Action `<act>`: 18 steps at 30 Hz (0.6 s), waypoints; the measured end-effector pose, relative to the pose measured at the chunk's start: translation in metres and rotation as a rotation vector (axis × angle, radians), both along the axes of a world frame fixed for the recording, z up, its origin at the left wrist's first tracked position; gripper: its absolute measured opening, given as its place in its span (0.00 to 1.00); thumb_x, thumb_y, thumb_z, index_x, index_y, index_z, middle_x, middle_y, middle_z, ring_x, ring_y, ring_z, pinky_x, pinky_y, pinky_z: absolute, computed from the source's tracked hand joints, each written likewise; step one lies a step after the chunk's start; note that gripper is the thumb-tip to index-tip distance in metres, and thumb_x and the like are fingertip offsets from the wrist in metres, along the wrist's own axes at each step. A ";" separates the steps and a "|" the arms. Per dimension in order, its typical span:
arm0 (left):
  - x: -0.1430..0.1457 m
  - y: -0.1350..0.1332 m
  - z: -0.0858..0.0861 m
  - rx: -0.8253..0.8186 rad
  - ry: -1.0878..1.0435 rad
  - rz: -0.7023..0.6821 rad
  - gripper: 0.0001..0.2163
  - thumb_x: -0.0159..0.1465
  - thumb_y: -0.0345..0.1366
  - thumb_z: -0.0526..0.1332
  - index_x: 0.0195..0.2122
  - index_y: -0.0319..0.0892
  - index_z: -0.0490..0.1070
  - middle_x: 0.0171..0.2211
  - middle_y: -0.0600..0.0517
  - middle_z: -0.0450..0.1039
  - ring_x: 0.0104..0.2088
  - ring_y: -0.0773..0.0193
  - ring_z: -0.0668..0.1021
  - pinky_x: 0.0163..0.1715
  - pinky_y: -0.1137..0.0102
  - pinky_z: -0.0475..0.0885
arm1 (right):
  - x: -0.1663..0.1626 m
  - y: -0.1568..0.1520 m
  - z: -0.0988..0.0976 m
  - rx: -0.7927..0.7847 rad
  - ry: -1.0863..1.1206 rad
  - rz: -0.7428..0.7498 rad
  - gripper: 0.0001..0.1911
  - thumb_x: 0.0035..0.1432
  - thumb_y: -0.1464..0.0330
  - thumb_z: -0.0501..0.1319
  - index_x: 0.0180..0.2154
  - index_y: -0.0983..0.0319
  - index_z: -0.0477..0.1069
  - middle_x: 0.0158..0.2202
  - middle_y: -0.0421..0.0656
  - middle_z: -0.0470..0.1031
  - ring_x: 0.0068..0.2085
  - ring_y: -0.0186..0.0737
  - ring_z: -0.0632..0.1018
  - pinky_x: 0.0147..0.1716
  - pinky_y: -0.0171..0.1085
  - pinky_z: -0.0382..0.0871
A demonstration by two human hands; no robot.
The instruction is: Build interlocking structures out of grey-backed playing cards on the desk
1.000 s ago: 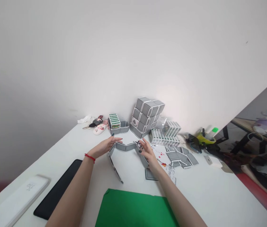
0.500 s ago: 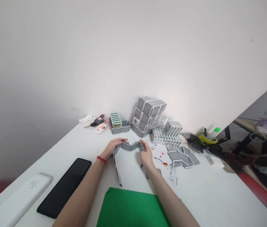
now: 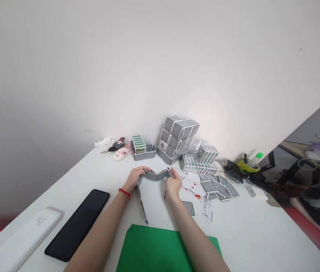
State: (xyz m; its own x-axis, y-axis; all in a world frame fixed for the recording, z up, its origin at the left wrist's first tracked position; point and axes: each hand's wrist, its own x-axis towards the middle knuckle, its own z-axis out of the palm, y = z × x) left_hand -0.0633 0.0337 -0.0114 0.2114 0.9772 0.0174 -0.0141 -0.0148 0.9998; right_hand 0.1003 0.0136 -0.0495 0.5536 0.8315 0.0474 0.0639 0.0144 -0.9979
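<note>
A chain of folded grey-backed playing cards stands on edge on the white table, bent into a loop open toward me. My left hand grips the chain's left corner, fingers curled over its top edge. My right hand pinches the right corner of the same chain. One long strip of the chain runs from the left hand down toward me. A red string sits on my left wrist.
A tall stack of card cubes stands at the wall, with flat card pieces and loose cards to its right. A green sheet lies near me, a black phone and a white case to the left.
Both hands went from flat and open beside the card chain to closed on its two corners, drawing them slightly nearer each other. The view shifted a little.
</note>
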 end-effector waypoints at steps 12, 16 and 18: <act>0.000 0.004 -0.009 0.022 0.016 0.124 0.14 0.43 0.33 0.52 0.28 0.38 0.74 0.32 0.48 0.78 0.36 0.56 0.76 0.37 0.66 0.69 | 0.003 -0.006 0.003 -0.049 -0.050 0.095 0.36 0.46 0.69 0.52 0.60 0.64 0.55 0.54 0.47 0.68 0.56 0.47 0.67 0.55 0.45 0.60; -0.002 0.005 -0.007 0.037 0.013 0.105 0.14 0.43 0.33 0.52 0.29 0.38 0.74 0.35 0.47 0.78 0.38 0.56 0.76 0.38 0.66 0.69 | 0.032 -0.017 0.019 -0.024 -0.071 0.157 0.33 0.48 0.64 0.54 0.57 0.63 0.60 0.56 0.47 0.65 0.56 0.48 0.67 0.54 0.44 0.62; -0.002 0.005 -0.006 0.044 0.016 0.086 0.15 0.43 0.32 0.52 0.29 0.38 0.74 0.36 0.46 0.78 0.38 0.56 0.76 0.38 0.65 0.69 | 0.055 -0.021 0.027 0.004 -0.128 0.169 0.29 0.48 0.64 0.54 0.54 0.64 0.64 0.54 0.49 0.68 0.54 0.48 0.69 0.52 0.44 0.64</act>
State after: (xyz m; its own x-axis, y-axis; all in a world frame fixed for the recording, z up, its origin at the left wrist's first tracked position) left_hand -0.0655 0.0383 -0.0176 0.1277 0.9901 0.0576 0.0053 -0.0587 0.9983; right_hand 0.1550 -0.0073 -0.0226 0.3958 0.9115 0.1122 0.1865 0.0398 -0.9816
